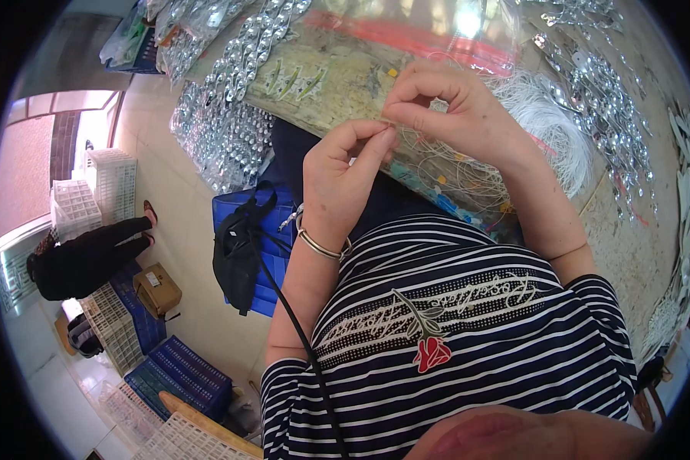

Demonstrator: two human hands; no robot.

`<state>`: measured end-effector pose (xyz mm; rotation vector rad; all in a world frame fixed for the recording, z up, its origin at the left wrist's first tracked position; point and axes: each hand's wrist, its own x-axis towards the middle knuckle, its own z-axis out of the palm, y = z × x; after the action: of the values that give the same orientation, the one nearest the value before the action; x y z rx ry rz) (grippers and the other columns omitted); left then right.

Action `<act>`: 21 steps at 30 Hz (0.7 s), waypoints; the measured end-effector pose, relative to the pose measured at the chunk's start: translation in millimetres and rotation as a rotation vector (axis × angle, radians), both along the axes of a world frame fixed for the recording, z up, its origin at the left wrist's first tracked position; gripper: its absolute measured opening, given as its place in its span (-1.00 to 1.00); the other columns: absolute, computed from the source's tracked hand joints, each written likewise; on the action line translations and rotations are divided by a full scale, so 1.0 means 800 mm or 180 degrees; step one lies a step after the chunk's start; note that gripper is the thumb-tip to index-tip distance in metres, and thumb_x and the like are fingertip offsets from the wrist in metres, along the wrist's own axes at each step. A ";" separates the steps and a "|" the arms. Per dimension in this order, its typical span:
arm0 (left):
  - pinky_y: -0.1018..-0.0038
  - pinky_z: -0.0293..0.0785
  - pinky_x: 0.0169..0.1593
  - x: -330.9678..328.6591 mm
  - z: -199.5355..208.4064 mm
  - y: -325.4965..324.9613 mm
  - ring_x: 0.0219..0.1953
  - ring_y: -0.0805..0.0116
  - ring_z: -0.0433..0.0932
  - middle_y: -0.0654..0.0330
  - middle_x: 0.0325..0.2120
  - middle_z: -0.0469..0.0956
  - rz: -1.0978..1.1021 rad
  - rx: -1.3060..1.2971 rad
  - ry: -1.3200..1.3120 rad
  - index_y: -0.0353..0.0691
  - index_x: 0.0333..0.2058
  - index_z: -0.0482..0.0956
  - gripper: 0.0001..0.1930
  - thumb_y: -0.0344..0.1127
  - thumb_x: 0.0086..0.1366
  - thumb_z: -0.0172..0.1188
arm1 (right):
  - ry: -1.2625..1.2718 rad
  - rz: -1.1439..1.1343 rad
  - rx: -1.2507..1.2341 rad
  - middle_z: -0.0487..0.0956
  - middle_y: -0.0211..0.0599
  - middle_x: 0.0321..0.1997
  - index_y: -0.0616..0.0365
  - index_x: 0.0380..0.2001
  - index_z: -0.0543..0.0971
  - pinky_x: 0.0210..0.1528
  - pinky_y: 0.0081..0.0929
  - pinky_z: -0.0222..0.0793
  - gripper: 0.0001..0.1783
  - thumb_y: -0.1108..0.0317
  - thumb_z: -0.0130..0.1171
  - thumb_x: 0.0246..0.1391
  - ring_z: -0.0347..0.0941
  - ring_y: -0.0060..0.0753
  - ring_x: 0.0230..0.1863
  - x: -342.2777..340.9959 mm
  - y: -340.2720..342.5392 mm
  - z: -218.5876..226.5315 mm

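My left hand (337,178) and my right hand (456,111) meet above the near edge of a worn work table (353,57). Thumb and forefinger are pinched together on each, and the fingertips nearly touch. What they hold is too small to make out, though a thin pale strand shows near my right hand. Just right of that hand lies a loose coil of white line (548,134). Several slender green pieces on white backing (295,80) lie on the table, beyond my left hand. Fine strands and small orange bits are scattered below my right hand.
Strips of shiny silver pieces (245,50) hang over the table's left edge; more silver strips (602,115) lie at right. A clear, red-edged plastic bag (422,34) is at the back. A black bag (238,245) rests on a blue crate. Leftward, a person (88,261) stands by stacked crates (180,376).
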<state>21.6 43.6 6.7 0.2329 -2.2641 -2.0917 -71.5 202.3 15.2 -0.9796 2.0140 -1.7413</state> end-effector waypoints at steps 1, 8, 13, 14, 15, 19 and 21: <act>0.64 0.44 -0.29 0.000 -0.001 0.000 -0.38 0.55 0.53 0.20 -0.40 0.58 0.0015 0.0307 -0.0011 -0.39 -0.24 0.53 -0.84 -0.45 0.21 0.13 | -0.0155 -0.0032 -0.0032 0.47 -0.47 -0.41 0.18 -0.42 0.57 -0.39 -0.70 0.28 -0.94 0.45 0.16 0.02 0.37 -0.70 -0.41 -0.001 0.001 0.003; 0.64 0.43 -0.24 -0.004 0.008 0.007 -0.38 0.55 0.50 0.20 -0.32 0.57 0.0116 0.1119 -0.0146 -0.35 -0.13 0.49 -0.77 -0.36 0.29 0.05 | -0.1011 -0.0021 -0.0263 0.46 -0.53 -0.33 0.22 -0.35 0.54 -0.18 -0.71 0.30 -0.91 0.44 0.10 0.10 0.37 -0.72 -0.26 -0.003 0.004 0.001; 0.67 0.42 -0.29 -0.002 0.002 -0.001 -0.42 0.55 0.50 0.15 -0.31 0.57 -0.0138 0.0892 -0.0222 -0.34 -0.10 0.48 -0.73 -0.30 0.34 -0.02 | -0.0975 -0.0056 -0.0313 0.47 -0.52 -0.32 0.21 -0.35 0.55 -0.18 -0.71 0.30 -0.90 0.43 0.10 0.10 0.38 -0.71 -0.26 -0.002 0.004 0.003; 0.67 0.42 -0.29 -0.002 0.001 -0.001 -0.42 0.55 0.50 0.15 -0.31 0.57 -0.0144 0.0886 -0.0216 -0.34 -0.10 0.48 -0.73 -0.30 0.34 -0.02 | -0.0971 -0.0103 -0.0236 0.46 -0.51 -0.32 0.21 -0.35 0.55 -0.18 -0.70 0.30 -0.90 0.43 0.10 0.10 0.38 -0.71 -0.25 -0.002 0.004 0.004; 0.67 0.41 -0.31 -0.001 0.001 -0.002 -0.44 0.57 0.49 0.17 -0.33 0.57 -0.0123 0.0901 -0.0214 -0.34 -0.11 0.49 -0.74 -0.31 0.33 -0.02 | -0.0964 -0.0107 -0.0243 0.46 -0.51 -0.32 0.21 -0.35 0.55 -0.18 -0.70 0.30 -0.90 0.43 0.10 0.10 0.38 -0.71 -0.25 -0.002 0.004 0.003; 0.71 0.36 -0.38 -0.003 0.008 0.006 -0.47 0.60 0.47 0.19 -0.38 0.56 0.0085 0.1223 -0.0297 -0.34 -0.13 0.50 -0.76 -0.35 0.30 0.05 | -0.0936 -0.0076 -0.0339 0.45 -0.51 -0.33 0.21 -0.36 0.55 -0.19 -0.70 0.31 -0.91 0.43 0.11 0.09 0.38 -0.70 -0.27 0.000 0.002 0.003; 0.71 0.34 -0.41 -0.005 0.010 0.009 -0.49 0.61 0.45 0.19 -0.40 0.57 0.0154 0.1236 -0.0261 -0.34 -0.15 0.51 -0.78 -0.37 0.27 0.08 | -0.0936 -0.0048 -0.0376 0.45 -0.51 -0.34 0.21 -0.36 0.55 -0.19 -0.69 0.31 -0.91 0.44 0.11 0.09 0.38 -0.70 -0.27 0.001 0.001 0.004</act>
<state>17.3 50.5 14.4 0.3899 -1.8461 -2.5205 -70.5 202.8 18.2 -0.6935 1.7559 -1.9044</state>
